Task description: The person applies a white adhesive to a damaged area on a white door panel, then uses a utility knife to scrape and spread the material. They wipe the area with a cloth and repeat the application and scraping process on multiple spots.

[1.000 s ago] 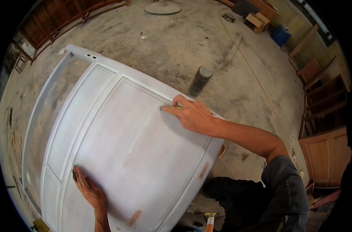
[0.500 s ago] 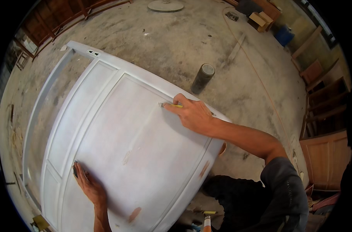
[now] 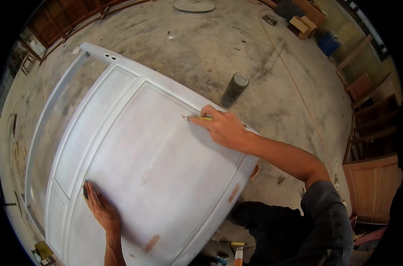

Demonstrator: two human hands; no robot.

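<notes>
A large white-primed panelled door lies flat in front of me, filling the middle of the view. My right hand rests on its far right edge and holds a small yellow-handled scraper whose blade touches the groove beside the big panel. My left hand lies on the near lower part of the door, fingers pressing a small dark piece, perhaps sandpaper, against the moulding. Brown bare patches show near the door's lower edge.
A dark cylindrical can stands on the concrete floor just beyond the door. Wooden doors and frames lean at the right. A round disc, boxes and a blue container sit at the far end. A thin cord crosses the floor.
My right hand with the scraper has shifted slightly along the groove. My left hand stays in nearly the same spot on the door.
</notes>
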